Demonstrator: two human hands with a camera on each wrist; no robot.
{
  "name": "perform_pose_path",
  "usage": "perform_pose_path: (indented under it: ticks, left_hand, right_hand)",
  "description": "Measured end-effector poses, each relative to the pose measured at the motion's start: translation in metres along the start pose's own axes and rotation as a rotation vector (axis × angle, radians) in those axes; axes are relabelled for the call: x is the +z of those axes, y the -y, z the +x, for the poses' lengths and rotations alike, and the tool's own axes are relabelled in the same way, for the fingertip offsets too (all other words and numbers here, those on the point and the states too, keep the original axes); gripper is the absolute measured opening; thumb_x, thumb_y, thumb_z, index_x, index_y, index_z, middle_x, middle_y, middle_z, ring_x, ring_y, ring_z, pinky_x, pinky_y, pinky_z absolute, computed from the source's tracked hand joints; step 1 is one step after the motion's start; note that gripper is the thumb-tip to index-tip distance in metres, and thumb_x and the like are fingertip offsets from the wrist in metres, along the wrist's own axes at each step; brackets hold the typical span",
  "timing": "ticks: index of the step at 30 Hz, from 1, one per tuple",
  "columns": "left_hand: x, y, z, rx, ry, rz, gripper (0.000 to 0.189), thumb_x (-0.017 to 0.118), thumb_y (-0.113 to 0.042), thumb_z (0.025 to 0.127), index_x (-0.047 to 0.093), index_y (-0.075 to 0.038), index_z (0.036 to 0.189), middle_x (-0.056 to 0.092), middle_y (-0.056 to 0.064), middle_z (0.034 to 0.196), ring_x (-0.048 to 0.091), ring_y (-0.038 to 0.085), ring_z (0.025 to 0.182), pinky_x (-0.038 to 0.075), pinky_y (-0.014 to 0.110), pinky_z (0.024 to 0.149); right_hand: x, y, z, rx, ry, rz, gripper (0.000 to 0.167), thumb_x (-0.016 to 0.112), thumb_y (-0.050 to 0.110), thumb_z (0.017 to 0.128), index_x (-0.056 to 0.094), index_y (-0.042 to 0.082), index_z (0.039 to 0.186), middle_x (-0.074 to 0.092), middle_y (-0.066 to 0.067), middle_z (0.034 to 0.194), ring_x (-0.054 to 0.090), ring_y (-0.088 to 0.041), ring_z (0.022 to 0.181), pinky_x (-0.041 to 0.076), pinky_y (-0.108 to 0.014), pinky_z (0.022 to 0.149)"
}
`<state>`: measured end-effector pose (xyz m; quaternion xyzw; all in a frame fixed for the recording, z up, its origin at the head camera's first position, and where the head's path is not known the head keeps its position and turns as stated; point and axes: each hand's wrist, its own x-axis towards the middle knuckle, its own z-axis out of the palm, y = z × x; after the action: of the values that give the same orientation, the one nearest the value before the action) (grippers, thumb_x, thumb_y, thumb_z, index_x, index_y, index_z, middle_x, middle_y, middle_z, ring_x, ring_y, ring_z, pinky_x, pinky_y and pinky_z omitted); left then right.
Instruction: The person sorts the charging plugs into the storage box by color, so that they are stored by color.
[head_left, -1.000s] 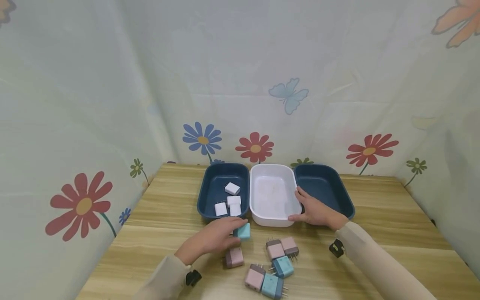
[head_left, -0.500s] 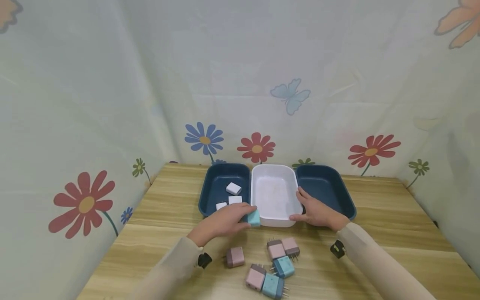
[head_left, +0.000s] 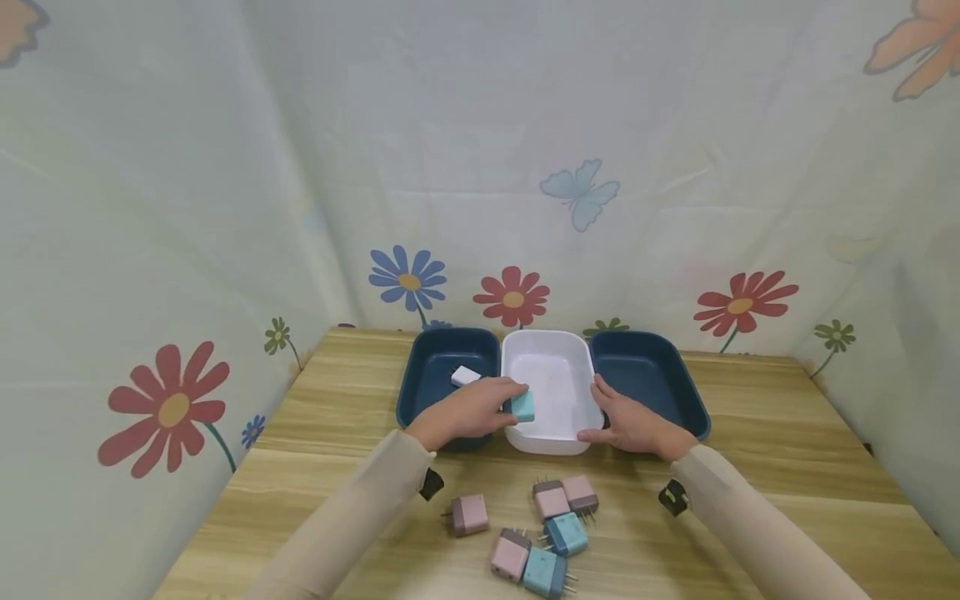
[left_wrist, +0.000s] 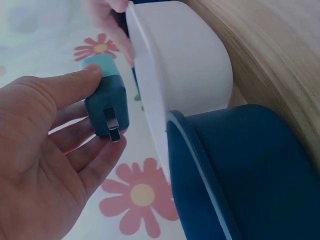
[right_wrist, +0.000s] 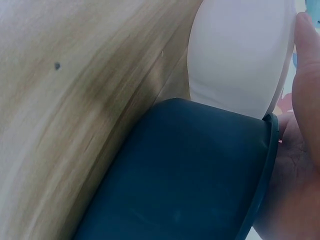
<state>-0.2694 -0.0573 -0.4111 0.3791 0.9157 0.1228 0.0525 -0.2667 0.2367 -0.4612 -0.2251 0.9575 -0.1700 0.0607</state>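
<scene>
My left hand (head_left: 474,406) pinches a teal plug-in charger (head_left: 522,407) between thumb and fingers, over the left side of the white tray (head_left: 551,446). In the left wrist view the charger (left_wrist: 107,100) is held above rim height, its darker blue end and metal prongs facing the camera. My right hand (head_left: 633,425) holds the right rim of the white tray near its front corner, thumb toward the front. From the right wrist view, the thumb (right_wrist: 307,55) lies at the white tray's rim.
A navy tray (head_left: 408,392) with white chargers, partly hidden by my left hand, adjoins the white tray on the left. Another navy tray (head_left: 693,400) adjoins on the right. On the wooden table (head_left: 300,467) in front lie pink chargers (head_left: 470,514) and teal chargers (head_left: 566,533), prongs exposed.
My left hand has lifted the teal charger from the table and carried it forward and right to above the white tray. The right hand stays at the tray's rim.
</scene>
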Motion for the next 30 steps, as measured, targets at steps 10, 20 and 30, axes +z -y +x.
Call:
perform_pose_path:
  ticks: [10, 20, 30]
  left_hand:
    - [0.007, 0.007, 0.029, -0.042, 0.017, 0.013, 0.055, 0.064, -0.029, 0.091, 0.046, -0.011, 0.140, 0.050, 0.005, 0.136, 0.049, 0.017, 0.117, 0.040, 0.034, 0.101]
    - [0.013, 0.016, 0.053, -0.082, 0.024, 0.002, 0.056, 0.065, -0.030, 0.090, 0.046, -0.012, 0.140, 0.050, 0.005, 0.137, 0.049, 0.018, 0.115, 0.039, 0.035, 0.101]
    - [0.013, 0.024, 0.059, -0.131, -0.004, -0.069, 0.054, 0.067, -0.027, 0.089, 0.048, -0.013, 0.138, 0.051, 0.003, 0.136, 0.049, 0.017, 0.113, 0.039, 0.034, 0.101]
  right_hand:
    - [-0.002, 0.003, -0.001, 0.012, 0.015, 0.002, 0.104, 0.064, 0.058, 0.081, 0.015, -0.006, 0.148, 0.008, -0.023, 0.154, 0.023, -0.040, 0.136, 0.031, -0.053, 0.103]
    - [-0.002, 0.004, -0.001, 0.016, 0.022, 0.008, 0.104, 0.063, 0.059, 0.081, 0.015, -0.005, 0.148, 0.008, -0.024, 0.154, 0.024, -0.040, 0.136, 0.030, -0.052, 0.104]
    - [-0.005, 0.006, -0.003, 0.024, 0.029, 0.012, 0.104, 0.064, 0.057, 0.082, 0.014, -0.006, 0.148, 0.007, -0.023, 0.154, 0.023, -0.040, 0.137, 0.030, -0.052, 0.104]
